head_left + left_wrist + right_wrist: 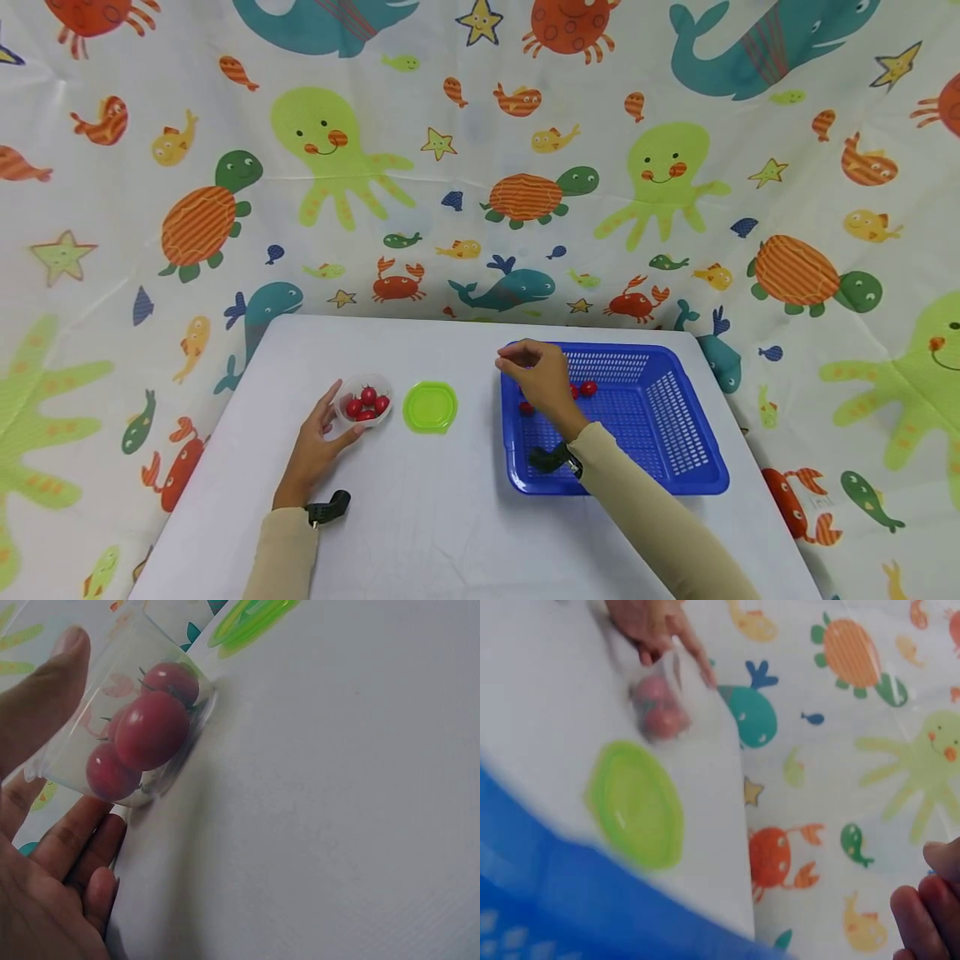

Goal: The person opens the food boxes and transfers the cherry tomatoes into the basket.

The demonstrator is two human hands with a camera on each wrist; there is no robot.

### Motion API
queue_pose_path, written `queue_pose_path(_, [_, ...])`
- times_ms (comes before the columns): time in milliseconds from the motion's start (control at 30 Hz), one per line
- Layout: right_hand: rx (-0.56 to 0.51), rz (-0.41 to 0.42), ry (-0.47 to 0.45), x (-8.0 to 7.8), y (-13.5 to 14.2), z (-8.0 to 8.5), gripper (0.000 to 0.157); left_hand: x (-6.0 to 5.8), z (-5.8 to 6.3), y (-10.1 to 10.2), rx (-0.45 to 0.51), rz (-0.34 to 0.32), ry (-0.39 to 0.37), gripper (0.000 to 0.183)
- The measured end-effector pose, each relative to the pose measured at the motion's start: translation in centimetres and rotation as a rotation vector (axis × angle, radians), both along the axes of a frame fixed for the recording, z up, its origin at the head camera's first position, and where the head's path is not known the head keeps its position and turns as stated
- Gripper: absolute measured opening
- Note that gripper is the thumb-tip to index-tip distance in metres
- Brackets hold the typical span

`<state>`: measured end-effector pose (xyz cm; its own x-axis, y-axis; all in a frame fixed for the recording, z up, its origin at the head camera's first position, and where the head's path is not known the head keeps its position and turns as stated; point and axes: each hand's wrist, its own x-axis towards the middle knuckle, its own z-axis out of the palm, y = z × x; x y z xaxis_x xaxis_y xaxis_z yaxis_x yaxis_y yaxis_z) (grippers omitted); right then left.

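1. At near left, the left hand (317,447) curved its thumb and fingers around a clear cup (129,656).
2. A blue basket (630,450) stood at right.
3. The cup contained red tomatoes (368,395), left of a green lid (430,407).
4. Over the basket's far left part, the right hand (543,379) had bent fingers; I could not tell if they pinched anything.

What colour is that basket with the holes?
The basket is blue, seen best in the head view.
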<state>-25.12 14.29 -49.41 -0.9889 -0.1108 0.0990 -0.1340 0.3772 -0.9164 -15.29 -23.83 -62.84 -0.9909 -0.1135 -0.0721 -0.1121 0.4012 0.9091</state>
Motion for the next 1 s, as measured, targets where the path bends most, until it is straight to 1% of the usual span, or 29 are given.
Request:
queue_pose_path(133, [-0.022, 0.022, 0.014, 0.1, -1.9, 0.3, 0.013, -0.1, 0.0, -0.1, -0.001, -0.001, 0.003, 0.096])
queue_pose_path(267, [-0.049, 0.060, 0.005, 0.2, -3.7, 0.6, 0.015, -0.3, 0.0, -0.3, -0.002, -0.002, -0.002, 0.096])
queue_pose_path(433, [-0.054, 0.099, -0.011, 0.5, -5.7, 1.1, 0.015, -0.4, -0.2, -0.4, -0.001, -0.002, -0.009, 0.097])
queue_pose_path(600, [-0.044, 0.144, -0.018, 0.6, -7.1, 1.1, 0.017, -0.4, 0.0, -0.3, -0.011, -0.002, -0.009, 0.098])
queue_pose_path(833, [-0.015, 0.191, -0.077, 0.9, -8.5, 1.3, 0.022, -0.4, 0.3, -0.2, -0.010, -0.005, -0.019, 0.097])
queue_pose_path(1000, [-0.026, 0.224, -0.065, 1.0, -9.8, 1.6, 0.024, -0.4, 0.4, -0.2, -0.006, -0.006, -0.017, 0.097])
